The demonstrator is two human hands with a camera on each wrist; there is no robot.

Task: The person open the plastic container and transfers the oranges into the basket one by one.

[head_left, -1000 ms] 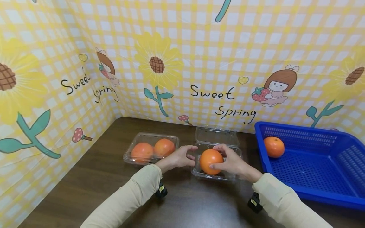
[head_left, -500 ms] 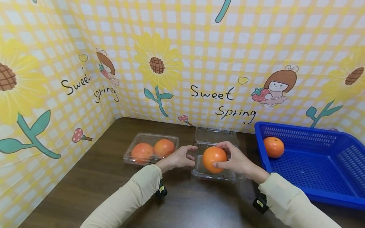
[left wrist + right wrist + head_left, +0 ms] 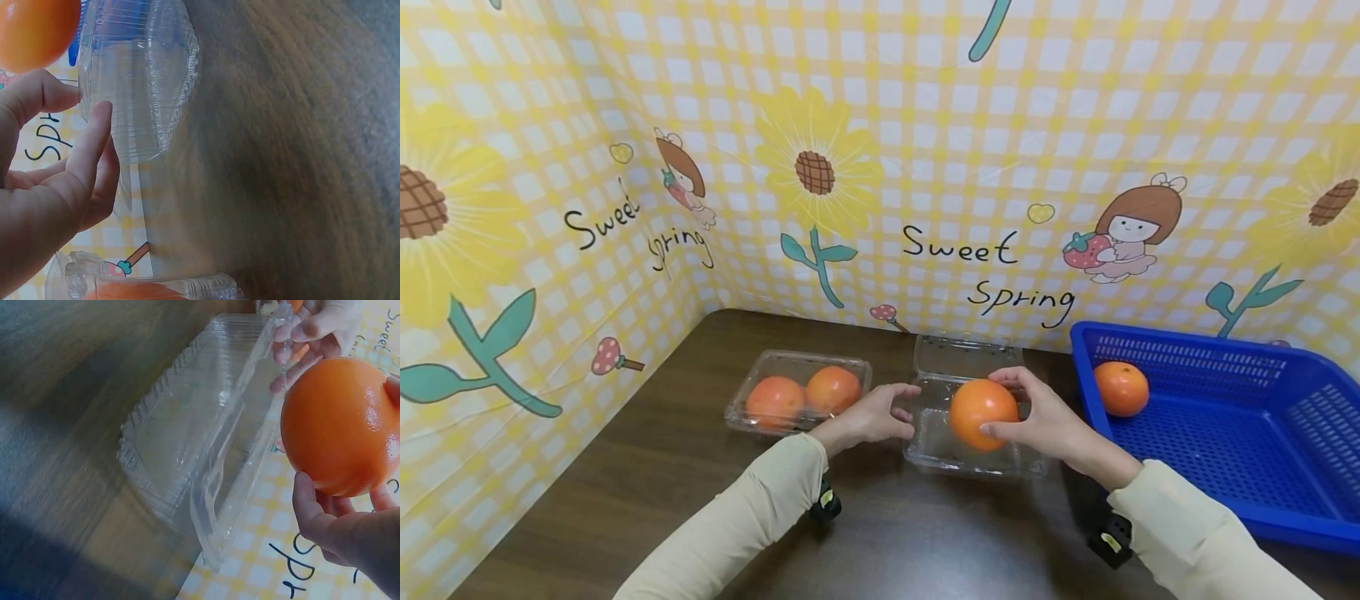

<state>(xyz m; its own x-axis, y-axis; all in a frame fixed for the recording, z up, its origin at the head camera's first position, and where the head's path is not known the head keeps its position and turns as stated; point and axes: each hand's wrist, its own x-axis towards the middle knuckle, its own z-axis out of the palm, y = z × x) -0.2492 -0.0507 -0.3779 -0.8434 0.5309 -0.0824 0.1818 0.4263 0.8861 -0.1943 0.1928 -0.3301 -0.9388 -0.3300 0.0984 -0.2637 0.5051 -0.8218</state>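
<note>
In the head view, my right hand (image 3: pixel 1051 425) holds a large orange (image 3: pixel 984 414), thumb at the front and fingers behind it. The orange is up over a clear plastic clamshell box (image 3: pixel 936 454), whose lid is folded back; in the right wrist view a gap separates the orange (image 3: pixel 340 428) from the box (image 3: pixel 181 425). My left hand (image 3: pixel 872 414) is at the box's left side, thumb and fingers bent and apart, fingertips right at the rim. Nothing is gripped in it. Left of that hand, a closed clear box (image 3: pixel 801 358) contains two oranges (image 3: pixel 775 402).
A blue plastic basket (image 3: pixel 1180 517) stands at the right, with one orange (image 3: pixel 1121 388) in its back left corner. The brown table (image 3: pixel 655 467) meets a yellow checked cloth (image 3: pixel 865 100) with printed figures behind and at the left.
My right hand has lifted the orange from within the open clamshell box and moved it to the right. The left hand has stayed in place.
</note>
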